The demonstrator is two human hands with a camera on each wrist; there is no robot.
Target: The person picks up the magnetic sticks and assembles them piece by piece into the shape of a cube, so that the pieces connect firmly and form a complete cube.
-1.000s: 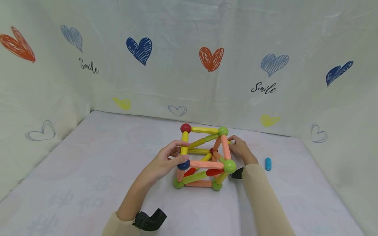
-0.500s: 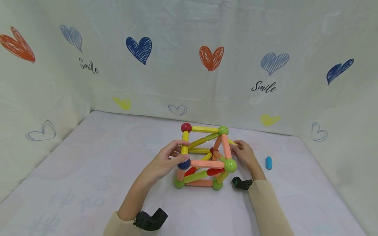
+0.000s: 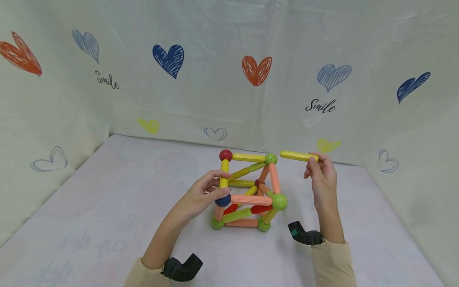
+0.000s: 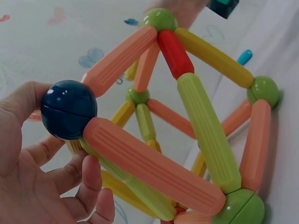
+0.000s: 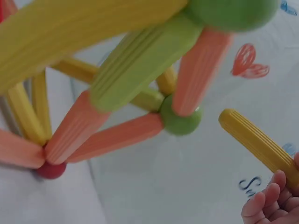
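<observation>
A frame of magnetic rods and balls stands on the table, with pink rods (image 3: 251, 200), green balls (image 3: 271, 159) and a red ball (image 3: 226, 155) among its parts. My left hand (image 3: 201, 195) holds its near upper left corner, thumb at the blue ball (image 4: 68, 109) and fingers around the yellow side rod (image 3: 224, 165). To the right of the frame, my right hand (image 3: 324, 181) is raised and pinches a loose yellow magnetic rod (image 3: 295, 156) by one end. That rod's free end points left towards the far upper right green ball, a small gap apart from it.
A short blue rod (image 4: 244, 57) lies on the table at the right, hidden behind my right hand in the head view. White cloth (image 3: 215, 103) printed with hearts hangs behind the table. A black wrist device (image 3: 183, 268) sits on each forearm.
My right hand has drawn back from behind the frame's right side, moving right and up with the yellow rod, which now shows almost whole. The left hand and the frame have stayed put.
</observation>
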